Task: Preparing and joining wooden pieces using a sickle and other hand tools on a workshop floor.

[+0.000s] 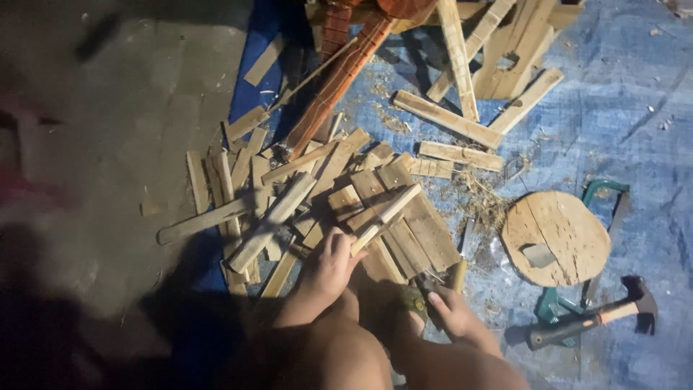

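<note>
Our left hand [328, 263] has its fingers clamped on a thin wooden strip [386, 217] over the scrap pile [303, 195]. Our right hand [451, 310] grips a dark tool handle [433, 287], its working end hidden in shadow. A hammer [592, 315] lies near the round wooden disc [556, 237].

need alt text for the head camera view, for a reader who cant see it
Seen from above, the left hand grips a thin wood strip over a pile of wood scraps on a blue tarp, while the right hand holds a dark tool whose kind is unclear. A round wooden disc, a hammer and a green-framed saw lie to the right.
</note>
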